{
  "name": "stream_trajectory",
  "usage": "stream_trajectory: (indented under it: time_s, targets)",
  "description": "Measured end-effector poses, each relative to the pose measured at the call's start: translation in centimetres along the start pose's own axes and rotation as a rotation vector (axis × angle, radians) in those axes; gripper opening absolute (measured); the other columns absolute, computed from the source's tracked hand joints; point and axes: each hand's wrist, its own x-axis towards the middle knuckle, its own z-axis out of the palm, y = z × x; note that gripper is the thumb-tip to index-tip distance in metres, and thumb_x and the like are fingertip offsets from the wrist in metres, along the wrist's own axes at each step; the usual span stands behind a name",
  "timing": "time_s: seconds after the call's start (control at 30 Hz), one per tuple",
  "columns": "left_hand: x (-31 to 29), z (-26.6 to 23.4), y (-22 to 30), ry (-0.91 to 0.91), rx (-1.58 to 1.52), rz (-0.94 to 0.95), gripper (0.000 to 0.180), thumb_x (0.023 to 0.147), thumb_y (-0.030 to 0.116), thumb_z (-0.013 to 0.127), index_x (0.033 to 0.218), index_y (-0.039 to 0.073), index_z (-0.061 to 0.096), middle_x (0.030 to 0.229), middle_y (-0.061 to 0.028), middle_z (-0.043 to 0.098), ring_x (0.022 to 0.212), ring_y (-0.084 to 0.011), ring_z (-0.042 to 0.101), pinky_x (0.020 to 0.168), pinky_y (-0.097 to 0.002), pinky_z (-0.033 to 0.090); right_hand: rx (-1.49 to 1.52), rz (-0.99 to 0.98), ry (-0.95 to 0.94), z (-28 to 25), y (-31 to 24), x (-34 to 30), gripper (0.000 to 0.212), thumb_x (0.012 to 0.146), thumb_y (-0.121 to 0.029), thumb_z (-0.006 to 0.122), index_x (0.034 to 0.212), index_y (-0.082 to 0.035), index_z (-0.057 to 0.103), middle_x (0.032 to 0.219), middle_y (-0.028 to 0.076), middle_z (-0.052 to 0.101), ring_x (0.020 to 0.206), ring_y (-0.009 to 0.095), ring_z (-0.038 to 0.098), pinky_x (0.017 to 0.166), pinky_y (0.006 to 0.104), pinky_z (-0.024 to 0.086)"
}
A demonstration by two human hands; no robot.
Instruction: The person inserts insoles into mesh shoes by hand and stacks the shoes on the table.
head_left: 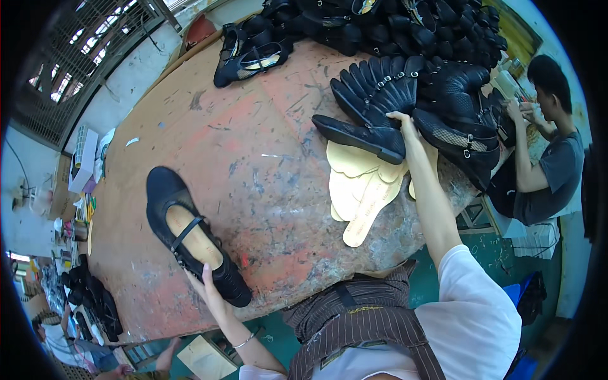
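My left hand point(212, 294) is closed round the heel end of a black strap shoe point(166, 196) at the left front of the table. The shoe's toe points away from me, and its tan inside shows below the strap. Reaching forward on the right, my right hand point(405, 121) grips another black shoe point(354, 134), which lies on its side with the dark sole toward me. Behind it stands a tight row of black buckled shoes point(373, 85). Pale yellow insoles point(364, 202) are piled just below the shoe in my right hand.
The worn brown table point(253, 171) spans the middle. A heap of black shoes point(380, 28) covers its far edge, with a few shoes point(250, 60) apart at far left. A person point(551, 139) works at the right. Jars and tools point(79, 221) stand along the left edge.
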Motion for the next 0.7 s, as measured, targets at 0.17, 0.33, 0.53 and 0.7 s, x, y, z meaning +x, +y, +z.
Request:
stream_trajectory:
  time_s: [0.17, 0.33, 0.53, 0.7]
  targets:
    - [0.3, 0.8, -2.3, 0.262, 0.793, 0.090, 0.095, 0.078, 0.045, 0.078, 0.154, 0.012, 0.031, 0.157, -0.0331, 0.013, 0.146, -0.0456, 0.018, 0.118, -0.0512, 0.020, -0.088, -0.209, 0.018, 2.4, -2.3, -6.1, 0.080, 0.076, -0.015, 0.075, 0.144, 0.007, 0.038, 0.134, 0.022, 0.052, 0.118, 0.033, 0.056, 0.107, 0.0389, 0.040]
    - [-2.3, 7.1, -2.4, 0.294, 1.313, 0.197, 0.112, 0.064, 0.065, 0.079, 0.154, 0.022, 0.030, 0.155, -0.0369, 0.012, 0.139, -0.0583, 0.020, 0.109, -0.0636, 0.028, -0.021, -0.473, -0.665, 9.3, 3.3, -25.8, 0.040, 0.094, -0.017, 0.063, 0.127, 0.006, 0.056, 0.128, 0.018, 0.059, 0.122, 0.026, 0.055, 0.105, 0.0362, 0.041]
    - [-4.1, 1.6, -3.6, 0.355, 0.685, 0.342, 0.100, 0.078, 0.039, 0.081, 0.150, -0.004, 0.027, 0.156, -0.0323, 0.018, 0.145, -0.0454, 0.020, 0.116, -0.0547, 0.020, 0.074, -0.115, -0.717, 14.5, 7.2, -35.4, 0.105, 0.080, -0.025, 0.080, 0.150, 0.008, 0.009, 0.127, 0.030, 0.058, 0.117, 0.035, 0.060, 0.103, 0.0374, 0.044]
    - [-0.5, -2.3, -6.3, -0.020, -0.055, -0.155, 0.063, 0.087, 0.029, 0.076, 0.134, -0.006, 0.051, 0.131, -0.0173, 0.057, 0.119, -0.0243, 0.055, 0.104, -0.0375, 0.042, 0.036, -0.007, -0.759, 16.2, 7.7, -35.6, 0.064, 0.068, -0.016, 0.081, 0.125, 0.001, 0.058, 0.113, 0.020, 0.069, 0.107, 0.032, 0.066, 0.095, 0.0391, 0.049]
